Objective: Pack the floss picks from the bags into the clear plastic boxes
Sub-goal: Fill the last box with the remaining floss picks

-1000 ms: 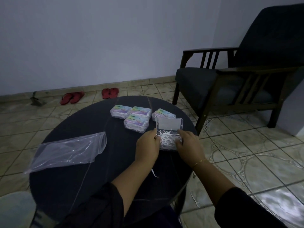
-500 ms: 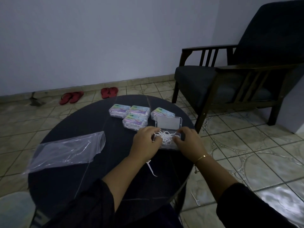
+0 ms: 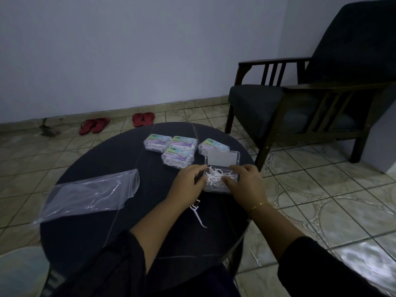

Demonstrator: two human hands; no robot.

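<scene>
**Both hands at the open box of floss picks**

A round dark table [image 3: 90, 221] carried everything. Near its far right edge stood an open clear plastic box [image 3: 221, 168], its lid [image 3: 222, 158] tipped up and back, its tray heaped with a tangle of white floss picks [image 3: 215, 177] that rose above the rim.

The left hand [image 3: 187, 185] lay against the left side of the box, fingers curled in toward the pile; the fingertips reached the picks at the tray's left end, though whether they pinched any could not be told in the dim light. The right hand [image 3: 246, 183] lay over the right side of the box, fingers bent down onto the picks and the tray's wall, thumb pointing toward the heap. A thin gold bracelet [image 3: 258, 205] circled the right wrist. Both sleeves were dark.

Just beyond the open box, toward the table's far edge, four closed boxes [image 3: 179, 151] sat clustered together, each filled and topped with a coloured label. One loose floss pick [image 3: 197, 213] lay on the table near the left wrist, toward the near edge. A clear plastic bag [image 3: 90, 195] lay flat across the table's left edge, overhanging it.

On the tiled floor by the table's right side lay another fallen pick [image 3: 255, 257]. Two pairs of red sandals [image 3: 116, 123] sat by the wall, and a dark armchair [image 3: 310, 99] stood to the right.
</scene>
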